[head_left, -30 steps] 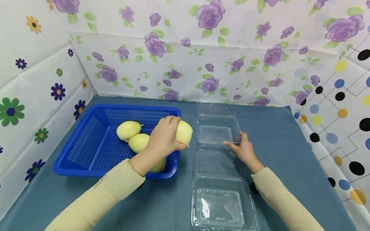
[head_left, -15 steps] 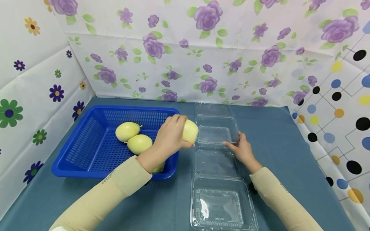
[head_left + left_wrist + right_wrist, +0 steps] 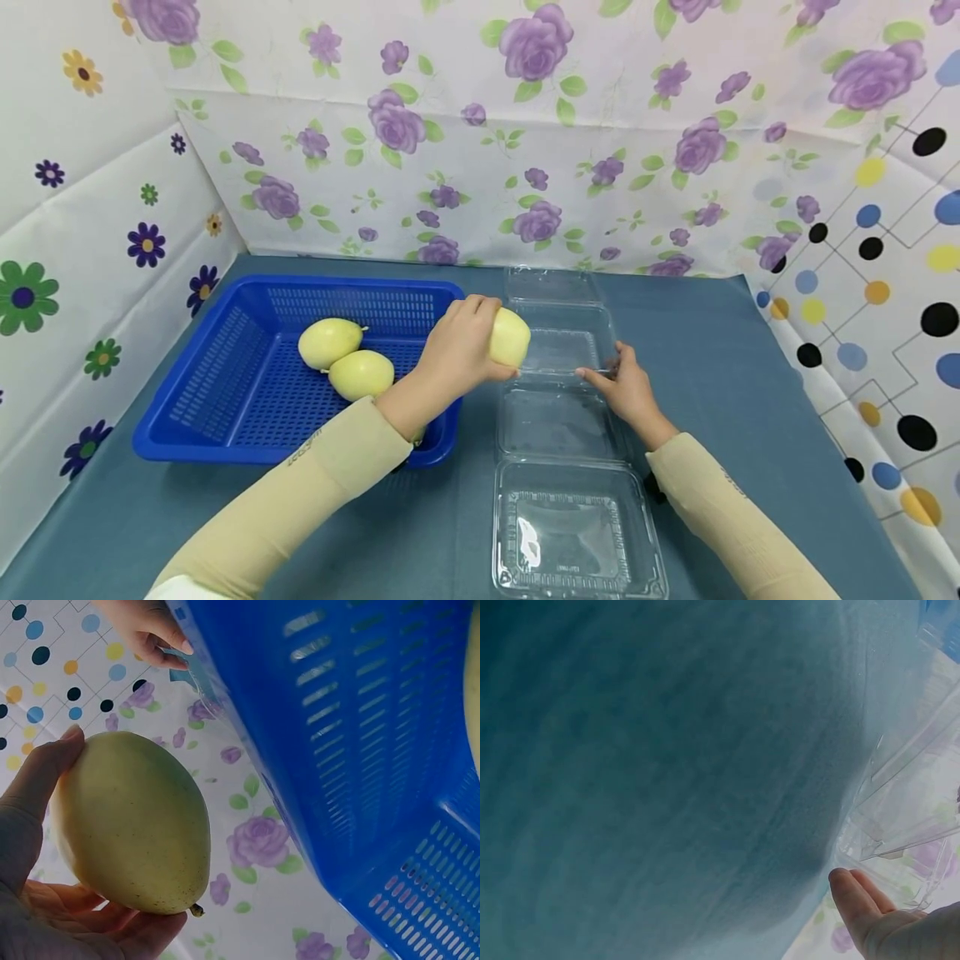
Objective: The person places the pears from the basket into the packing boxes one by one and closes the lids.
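fingers of the left hand (image 3: 459, 343) grip a fruit (image 3: 511, 337) near a box (image 3: 568, 343) whose rim the right hand (image 3: 632, 390) pinches; best carry it gently, rim steady.

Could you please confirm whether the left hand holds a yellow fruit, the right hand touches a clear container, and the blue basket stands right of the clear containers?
Not quite: the blue basket stands left of the clear containers, as the head view shows. The rest is right: the left hand holds a yellow fruit and the right hand touches a clear container.
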Motion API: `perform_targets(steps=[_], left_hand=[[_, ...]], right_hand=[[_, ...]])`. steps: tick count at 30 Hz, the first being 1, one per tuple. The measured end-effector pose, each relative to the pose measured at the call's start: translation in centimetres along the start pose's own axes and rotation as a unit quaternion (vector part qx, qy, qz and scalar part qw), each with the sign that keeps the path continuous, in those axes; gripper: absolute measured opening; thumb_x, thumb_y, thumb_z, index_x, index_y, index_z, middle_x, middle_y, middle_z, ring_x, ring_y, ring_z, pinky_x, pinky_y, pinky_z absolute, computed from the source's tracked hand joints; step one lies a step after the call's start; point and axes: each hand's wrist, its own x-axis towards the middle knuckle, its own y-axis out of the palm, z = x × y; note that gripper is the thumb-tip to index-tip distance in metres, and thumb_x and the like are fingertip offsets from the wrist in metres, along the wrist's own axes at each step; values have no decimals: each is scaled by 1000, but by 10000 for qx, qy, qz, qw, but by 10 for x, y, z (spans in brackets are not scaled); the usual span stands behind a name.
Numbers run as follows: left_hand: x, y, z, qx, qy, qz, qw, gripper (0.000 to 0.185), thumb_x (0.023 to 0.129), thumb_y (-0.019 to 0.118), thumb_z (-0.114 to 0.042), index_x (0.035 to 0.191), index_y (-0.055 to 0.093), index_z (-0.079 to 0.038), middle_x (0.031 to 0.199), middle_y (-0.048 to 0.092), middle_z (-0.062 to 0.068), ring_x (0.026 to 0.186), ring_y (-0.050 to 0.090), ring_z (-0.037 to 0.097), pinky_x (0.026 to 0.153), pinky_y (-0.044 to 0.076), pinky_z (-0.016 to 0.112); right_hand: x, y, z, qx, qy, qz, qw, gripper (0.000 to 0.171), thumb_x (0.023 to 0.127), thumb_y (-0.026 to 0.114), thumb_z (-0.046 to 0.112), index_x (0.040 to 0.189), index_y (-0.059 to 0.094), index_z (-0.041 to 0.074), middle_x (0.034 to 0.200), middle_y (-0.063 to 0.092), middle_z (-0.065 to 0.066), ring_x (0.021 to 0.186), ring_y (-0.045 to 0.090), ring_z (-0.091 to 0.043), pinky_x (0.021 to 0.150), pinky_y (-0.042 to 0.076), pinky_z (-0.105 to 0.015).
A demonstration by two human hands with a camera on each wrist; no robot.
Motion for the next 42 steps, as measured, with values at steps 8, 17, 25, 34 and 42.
perform_targets(steps=[8,17,25,34,42], left_hand=[[8,3,-6,-41,73,21,10000,84,65,86,-41,130,51,-1,127,56,16,116,53,33,93,50,44],[16,5,-12,231,208,101,9995,84,66,85,-44,130,51,-1,126,56,16,116,53,32,95,49,44],[25,11,-20,289,267,142,9991,84,67,84,-46,130,51,-2,127,56,15,115,54,32,94,49,43],[30,18,-22,8,39,204,9998,85,67,83,-47,132,50,-4,129,55,13,116,53,30,93,50,41],[39,21,-25,73,-35,142,9999,85,68,82,-48,133,49,-5,130,55,13,116,53,30,93,50,41]], right_hand=[[0,0,1,-59,40,-33,10000,97,89,62,46,150,4,-2,142,36,-31,128,42,-44,98,42,-55],[1,2,0,-125,0,-67,9999,97,89,63,45,149,5,-4,140,38,-32,126,43,-45,96,44,-55],[2,2,-1,-136,-24,-81,9999,96,90,63,44,149,6,-5,139,39,-33,125,44,-45,95,45,-55],[4,3,0,-155,-64,-71,9998,95,90,63,44,148,6,-6,137,40,-33,122,47,-45,93,46,-54],[3,2,0,-148,-34,-102,9998,92,91,63,40,148,7,-5,138,40,-33,123,46,-45,93,46,-55]])
